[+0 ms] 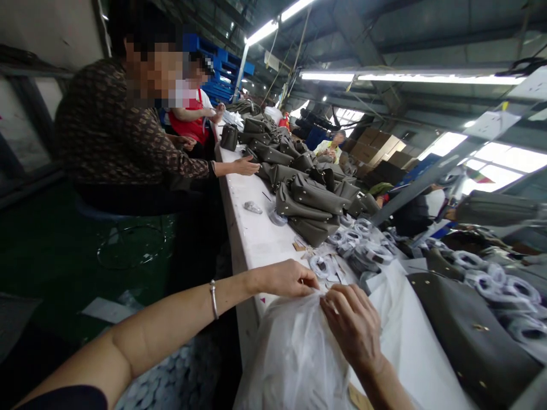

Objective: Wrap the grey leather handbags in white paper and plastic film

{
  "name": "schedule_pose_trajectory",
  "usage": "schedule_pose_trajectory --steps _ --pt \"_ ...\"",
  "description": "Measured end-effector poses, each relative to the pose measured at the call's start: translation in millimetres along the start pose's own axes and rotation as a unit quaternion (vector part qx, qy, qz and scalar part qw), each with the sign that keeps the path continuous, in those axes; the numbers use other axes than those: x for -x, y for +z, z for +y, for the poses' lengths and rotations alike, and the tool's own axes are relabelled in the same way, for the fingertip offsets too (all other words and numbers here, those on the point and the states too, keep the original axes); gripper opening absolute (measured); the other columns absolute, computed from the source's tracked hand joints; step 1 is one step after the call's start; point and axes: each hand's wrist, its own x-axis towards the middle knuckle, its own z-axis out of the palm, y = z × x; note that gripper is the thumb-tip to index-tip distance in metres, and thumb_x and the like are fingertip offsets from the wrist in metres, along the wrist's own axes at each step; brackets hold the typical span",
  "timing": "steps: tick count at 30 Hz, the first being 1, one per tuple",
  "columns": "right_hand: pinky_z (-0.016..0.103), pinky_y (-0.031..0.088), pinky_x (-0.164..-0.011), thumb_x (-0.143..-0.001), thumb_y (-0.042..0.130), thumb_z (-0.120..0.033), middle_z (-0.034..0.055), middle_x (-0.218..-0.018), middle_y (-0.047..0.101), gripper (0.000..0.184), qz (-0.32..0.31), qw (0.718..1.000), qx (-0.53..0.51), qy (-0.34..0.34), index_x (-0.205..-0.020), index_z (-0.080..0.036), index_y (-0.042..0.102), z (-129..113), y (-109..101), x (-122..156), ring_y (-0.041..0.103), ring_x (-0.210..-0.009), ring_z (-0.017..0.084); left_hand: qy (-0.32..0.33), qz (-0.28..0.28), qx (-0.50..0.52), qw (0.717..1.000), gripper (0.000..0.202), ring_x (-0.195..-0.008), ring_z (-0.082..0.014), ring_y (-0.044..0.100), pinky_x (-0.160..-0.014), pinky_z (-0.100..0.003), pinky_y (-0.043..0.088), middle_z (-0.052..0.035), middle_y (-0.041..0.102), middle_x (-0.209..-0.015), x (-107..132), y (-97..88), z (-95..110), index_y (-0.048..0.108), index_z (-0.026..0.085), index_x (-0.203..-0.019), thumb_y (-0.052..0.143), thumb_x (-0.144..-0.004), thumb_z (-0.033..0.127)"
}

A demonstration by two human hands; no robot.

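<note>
My left hand [285, 278] and my right hand [352, 322] meet at the top of a translucent white plastic bag [294, 353] at the near end of the long white table [256, 233]. Both hands have their fingers pinched on the bag's gathered mouth. A thin bracelet circles my left wrist. What lies inside the bag is hidden by the film. A grey leather handbag [470, 336] lies just right of my right hand.
Several grey handbags [307, 205] are heaped along the table's middle and far end, with wrapped white straps [363, 239] beside them. A seated person in a patterned top [111, 136] reaches a hand [245, 165] onto the table. Other workers sit farther back.
</note>
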Motion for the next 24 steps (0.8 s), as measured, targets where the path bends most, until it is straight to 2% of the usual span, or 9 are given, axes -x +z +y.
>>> schedule_pose_trajectory --steps 1,3,6,9,11,14,17,19,24 --pt "0.03 0.041 -0.07 -0.097 0.052 -0.017 0.0037 -0.082 0.062 0.014 0.001 1.0 -0.008 0.005 -0.084 -0.022 0.052 0.1 -0.2 0.5 0.055 -0.074 0.018 0.015 0.02 -0.076 0.997 0.01 -0.083 -0.0138 0.065 -0.071 -0.02 0.044 0.001 0.071 -0.09 0.0 0.3 3.5 0.069 0.018 -0.096 0.062 -0.089 0.02" --pt "0.028 0.041 -0.069 -0.098 0.051 -0.016 0.0041 -0.085 0.062 0.011 -0.004 0.999 -0.032 0.009 -0.088 -0.021 0.054 0.6 -1.5 1.4 0.057 -0.076 0.017 0.048 0.05 -0.233 0.97 0.007 -0.083 -0.0148 0.065 -0.069 -0.021 0.043 0.0017 0.072 -0.089 0.1 1.2 9.7 0.067 0.021 -0.091 0.06 -0.09 0.019" --pt "0.025 0.041 -0.072 -0.1 0.049 -0.017 0.0051 -0.089 0.063 0.008 -0.024 0.998 -0.049 -0.003 -0.097 -0.019 0.056 0.0 -8.8 0.2 0.059 -0.081 0.016 0.134 0.06 -0.415 0.898 0.01 -0.075 -0.0152 0.062 -0.066 -0.026 0.043 0.0006 0.07 -0.085 1.2 0.6 17.6 0.063 0.02 -0.085 0.057 -0.092 0.017" --pt "0.028 0.034 -0.062 -0.101 0.047 -0.023 0.0011 -0.073 0.057 0.021 -0.046 0.999 0.027 -0.007 -0.081 -0.021 0.054 -3.9 -22.7 -6.7 0.052 -0.064 0.015 0.235 0.082 -0.529 0.812 0.014 -0.075 -0.017 0.059 -0.078 -0.034 0.043 -0.0018 0.067 -0.083 3.4 -2.7 25.6 0.06 0.019 -0.084 0.052 -0.095 0.017" --pt "0.031 0.029 -0.058 -0.102 0.044 -0.026 -0.0008 -0.063 0.05 0.031 -0.064 0.995 0.074 -0.019 -0.072 -0.022 0.05 -6.7 -33.0 -14.8 0.045 -0.056 0.016 0.266 0.106 -0.567 0.773 0.014 -0.082 -0.0193 0.057 -0.084 -0.038 0.041 -0.0026 0.065 -0.085 4.5 -5.8 31.0 0.06 0.019 -0.087 0.05 -0.097 0.019" --pt "0.032 0.027 -0.06 -0.103 0.038 -0.022 -0.0006 -0.062 0.05 0.034 -0.104 0.99 0.075 -0.053 -0.072 -0.022 0.051 -6.8 -43.8 -26.9 0.044 -0.056 0.017 0.27 0.124 -0.578 0.76 0.013 -0.09 -0.0212 0.055 -0.09 -0.041 0.038 -0.002 0.063 -0.086 4.1 -11.0 35.5 0.059 0.019 -0.088 0.05 -0.097 0.02" --pt "0.032 0.026 -0.06 -0.102 0.038 -0.019 -0.0007 -0.062 0.051 0.033 -0.145 0.986 0.055 -0.059 -0.072 -0.022 0.05 -4.6 -42.5 -24.6 0.045 -0.056 0.017 0.265 0.121 -0.584 0.758 0.014 -0.095 -0.0217 0.054 -0.095 -0.043 0.035 -0.0018 0.063 -0.087 2.4 -14.3 27.4 0.06 0.02 -0.091 0.048 -0.098 0.019" --pt "0.032 0.027 -0.06 -0.101 0.038 -0.018 -0.0011 -0.062 0.052 0.032 -0.17 0.983 0.028 -0.059 -0.072 -0.022 0.049 -7.1 -34.6 -9.7 0.046 -0.055 0.016 0.254 0.1 -0.59 0.76 0.013 -0.095 -0.0218 0.054 -0.096 -0.043 0.034 -0.0018 0.064 -0.087 3.2 -13.6 13.2 0.06 0.02 -0.091 0.049 -0.097 0.018" --pt "0.031 0.03 -0.056 -0.102 0.033 -0.018 -0.0024 -0.061 0.052 0.03 -0.203 0.976 -0.061 -0.041 -0.076 -0.024 0.048 -30.8 -19.1 43.5 0.047 -0.051 0.016 0.221 0.045 -0.57 0.79 0.014 -0.094 -0.0213 0.054 -0.095 -0.042 0.034 -0.0017 0.064 -0.084 14.0 -4.5 -22.9 0.06 0.021 -0.089 0.049 -0.097 0.021"
